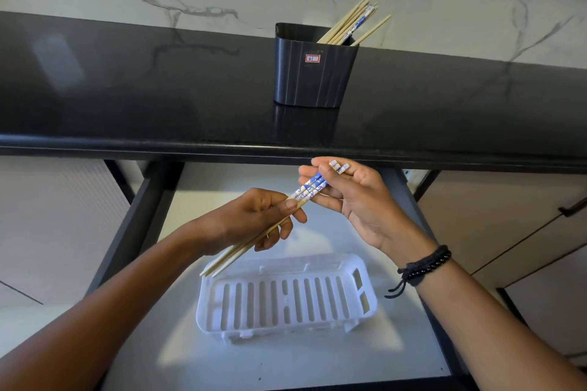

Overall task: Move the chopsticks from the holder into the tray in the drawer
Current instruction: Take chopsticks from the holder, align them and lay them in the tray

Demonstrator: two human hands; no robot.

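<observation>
The left hand point(254, 219) and the right hand point(355, 197) hold a small bundle of slender pale wooden chopsticks with blue-and-white patterned upper ends point(309, 189) above the open grey-floored drawer point(286, 365). The bundle slants toward the far left corner of the white slotted plastic tray point(286, 327), tips near its rim. The left grip is pinched on the bare shafts near mid-length; the right grip is curled round the patterned ends. By appearance the sticks are light, stiff and smooth, liable to slide past one another and fan out; take hold at mid-length with ends aligned and lower them lengthwise into the tray. More chopsticks point(349, 22) lean in the black ribbed plastic holder point(313, 73) on the glossy black counter point(127, 89).
</observation>
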